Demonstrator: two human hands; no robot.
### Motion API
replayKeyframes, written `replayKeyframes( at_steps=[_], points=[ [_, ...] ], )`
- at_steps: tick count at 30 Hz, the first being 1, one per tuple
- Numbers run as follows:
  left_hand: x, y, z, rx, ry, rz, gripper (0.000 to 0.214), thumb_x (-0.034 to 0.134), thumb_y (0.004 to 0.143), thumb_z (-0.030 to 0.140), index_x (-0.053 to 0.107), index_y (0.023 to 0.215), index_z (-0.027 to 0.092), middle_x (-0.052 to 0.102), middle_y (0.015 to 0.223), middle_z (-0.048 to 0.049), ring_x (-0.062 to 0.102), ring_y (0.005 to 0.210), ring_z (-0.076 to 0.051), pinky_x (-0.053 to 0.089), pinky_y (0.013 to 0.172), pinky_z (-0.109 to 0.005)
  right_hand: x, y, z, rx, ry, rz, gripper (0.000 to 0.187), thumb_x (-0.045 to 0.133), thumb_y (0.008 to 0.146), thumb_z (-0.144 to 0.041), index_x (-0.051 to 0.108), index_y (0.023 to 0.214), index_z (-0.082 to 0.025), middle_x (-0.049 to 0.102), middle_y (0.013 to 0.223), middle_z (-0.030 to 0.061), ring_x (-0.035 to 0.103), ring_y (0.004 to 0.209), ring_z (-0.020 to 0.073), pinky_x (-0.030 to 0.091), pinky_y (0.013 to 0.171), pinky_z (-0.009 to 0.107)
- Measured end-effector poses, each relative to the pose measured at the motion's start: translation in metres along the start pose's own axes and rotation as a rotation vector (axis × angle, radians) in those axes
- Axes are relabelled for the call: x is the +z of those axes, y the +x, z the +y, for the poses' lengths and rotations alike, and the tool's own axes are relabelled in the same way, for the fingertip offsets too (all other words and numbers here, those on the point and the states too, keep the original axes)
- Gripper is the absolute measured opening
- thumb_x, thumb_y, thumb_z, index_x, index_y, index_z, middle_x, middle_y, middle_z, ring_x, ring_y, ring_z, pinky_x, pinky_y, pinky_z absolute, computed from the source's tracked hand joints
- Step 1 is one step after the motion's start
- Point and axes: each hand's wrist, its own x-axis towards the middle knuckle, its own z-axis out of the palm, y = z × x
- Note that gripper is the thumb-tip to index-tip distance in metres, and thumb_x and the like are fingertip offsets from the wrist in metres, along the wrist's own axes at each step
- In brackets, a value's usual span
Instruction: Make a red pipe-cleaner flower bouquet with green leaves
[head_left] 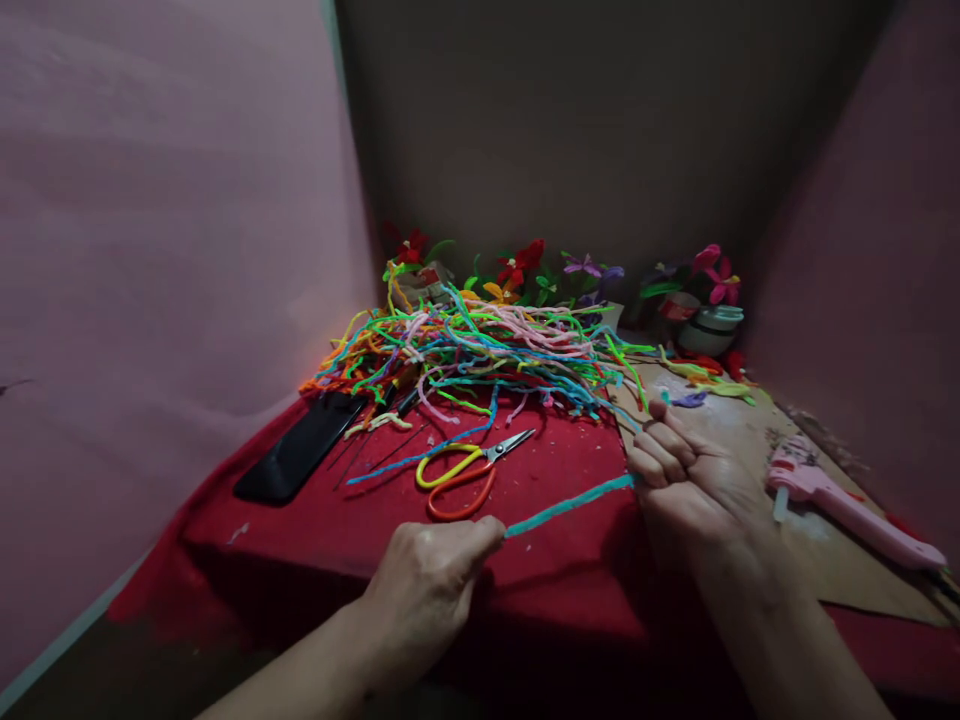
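Note:
A teal pipe cleaner [570,507] is stretched between my two hands above the front of the red-covered table. My left hand [439,565] pinches its near left end between thumb and finger. Around its other end my right hand [686,465] is closed in a fist, and a bit of blue stem shows past the knuckles. Just beyond the pipe cleaner lies a pair of scissors [472,470] with one yellow and one red handle, blades slightly apart. Behind them is a large tangled heap of colourful pipe cleaners [487,345].
At left lies a black phone [300,450]. A pink glue gun [832,495] rests on a brown board [862,580] at right, near several loose coloured pieces. Pipe-cleaner flowers [517,265] and a pale pot [711,328] stand at the back. Pink walls [165,200] flank the table.

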Motion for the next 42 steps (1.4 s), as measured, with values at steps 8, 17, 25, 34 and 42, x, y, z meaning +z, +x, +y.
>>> replayKeyframes(
  at_steps=[8,17,25,34,42],
  points=[
    [-0.018,0.003,-0.018,-0.053,0.070,0.007,0.032,0.035,0.074,0.003,0.060,0.080,0.021,0.062,0.059,0.0016,0.057,0.052,-0.011,0.038,0.051,-0.017,-0.003,0.005,-0.003,-0.038,-0.083,-0.028,0.025,0.032,0.091,-0.009,0.050,0.075,-0.017,0.014,0.044,-0.0111,0.012,0.033,0.0066,0.018,0.033,0.018],
    [-0.021,0.007,-0.019,0.024,0.132,0.011,0.030,0.036,0.075,0.005,0.061,0.079,0.021,0.062,0.059,0.0002,0.059,0.056,-0.011,0.042,0.055,-0.017,0.001,0.009,-0.017,-0.058,-0.194,0.024,0.024,0.037,0.090,-0.011,0.050,0.071,-0.014,0.013,0.041,-0.0123,0.013,0.031,0.0059,0.018,0.032,0.018],
    [-0.012,-0.003,-0.023,0.126,0.170,0.094,0.027,0.038,0.077,0.008,0.060,0.087,0.021,0.062,0.059,0.0001,0.059,0.055,-0.012,0.045,0.057,-0.018,0.003,0.003,-0.010,-0.029,-0.121,0.053,0.036,0.026,0.093,-0.010,0.044,0.063,-0.017,0.014,0.037,-0.0108,0.012,0.031,0.0068,0.017,0.033,0.017],
    [-0.023,0.002,-0.039,-0.175,0.103,-0.021,0.030,0.040,0.076,0.012,0.065,0.085,0.025,0.068,0.068,0.0006,0.062,0.060,-0.013,0.043,0.056,-0.019,-0.012,0.014,-0.016,-0.133,-0.180,0.050,0.020,0.041,0.085,-0.007,0.056,0.074,-0.014,0.036,0.048,-0.0079,0.034,0.038,0.0041,0.036,0.044,0.016],
    [-0.027,0.011,-0.047,-0.260,0.119,-0.074,0.030,0.041,0.078,0.016,0.066,0.090,0.028,0.070,0.074,0.0010,0.063,0.066,-0.014,0.044,0.061,-0.020,0.011,-0.032,-0.001,-1.090,-1.302,-0.044,0.021,0.050,0.083,-0.015,0.065,0.094,-0.025,0.062,0.088,0.0037,0.055,0.088,0.0185,0.040,0.084,0.035]
  ],
)
